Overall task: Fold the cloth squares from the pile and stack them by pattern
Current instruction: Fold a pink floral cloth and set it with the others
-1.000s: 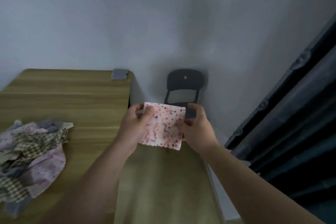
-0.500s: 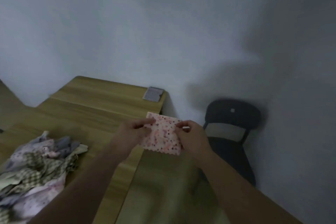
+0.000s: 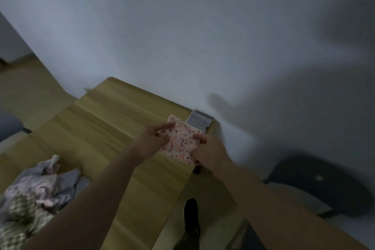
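A folded white cloth square with red and pink dots (image 3: 179,141) is held above the far right part of the wooden table (image 3: 97,128). My left hand (image 3: 151,141) pinches its left edge and my right hand (image 3: 209,153) grips its right edge. Just beyond the cloth, a folded grey cloth (image 3: 198,121) lies at the table's far right corner. The pile of unfolded cloths (image 3: 34,195), lilac floral, grey and green checked, lies at the lower left.
A dark chair (image 3: 322,182) stands on the right beside the table's edge. A pale wall runs behind the table. A dark shoe (image 3: 190,215) shows on the floor below the table edge. A blue-grey object (image 3: 9,126) sits at the far left.
The view has swung left and tilted. Both hands have carried the dotted cloth forward over the table towards the grey cloth at the corner, still gripping it at both edges.
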A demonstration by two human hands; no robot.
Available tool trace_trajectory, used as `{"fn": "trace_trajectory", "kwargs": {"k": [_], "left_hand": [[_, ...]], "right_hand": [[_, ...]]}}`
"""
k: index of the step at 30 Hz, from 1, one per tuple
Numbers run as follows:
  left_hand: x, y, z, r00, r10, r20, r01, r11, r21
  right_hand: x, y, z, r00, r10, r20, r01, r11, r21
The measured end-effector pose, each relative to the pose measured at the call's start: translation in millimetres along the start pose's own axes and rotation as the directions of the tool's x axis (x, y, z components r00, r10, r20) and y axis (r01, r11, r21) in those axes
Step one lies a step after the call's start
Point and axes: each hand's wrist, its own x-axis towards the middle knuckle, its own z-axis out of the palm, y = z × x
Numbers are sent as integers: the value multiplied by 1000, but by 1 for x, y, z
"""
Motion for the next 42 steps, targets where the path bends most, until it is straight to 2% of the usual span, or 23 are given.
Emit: {"fn": "trace_trajectory", "kwargs": {"k": [6,10,11,16,21,25,30,33,35,37,39,42], "left_hand": [[141,-12,-35,1000,5,21,-9,987,163],[222,-20,-48,999,-41,12,36,967,254],[257,-30,-56,995,-95,11,89,963,255],[315,-54,-64,977,-208,39,183,923,339],[364,-85,-74,970,-228,83,171,884,435],[387,-109,-76,975,-184,121,94,846,524],[395,-128,-71,976,-153,155,37,817,575],[395,-145,-70,988,-76,137,-27,778,628],[393,-151,-67,989,-29,142,-76,731,679],[389,-147,-64,990,-2,138,-106,627,772],[383,-140,-64,995,-10,95,-73,562,824],[367,-129,-64,1000,-24,-6,18,570,822]], "right_hand": [[141,-24,6,999,33,34,-27,987,-157],[228,-38,9,998,38,56,-19,954,-300],[269,-35,17,997,66,51,-46,945,-325],[320,-27,42,992,125,8,-112,918,-380],[363,-18,73,987,152,-57,-161,866,-473],[380,-11,84,980,181,-79,-194,799,-569],[393,1,95,965,238,-111,-256,764,-592],[394,4,98,958,261,-119,-279,752,-597],[393,5,100,955,272,-119,-286,734,-616],[392,3,101,951,288,-113,-293,719,-630],[390,-3,100,946,307,-106,-304,722,-622],[381,-9,96,961,259,-95,-265,769,-582]]}}
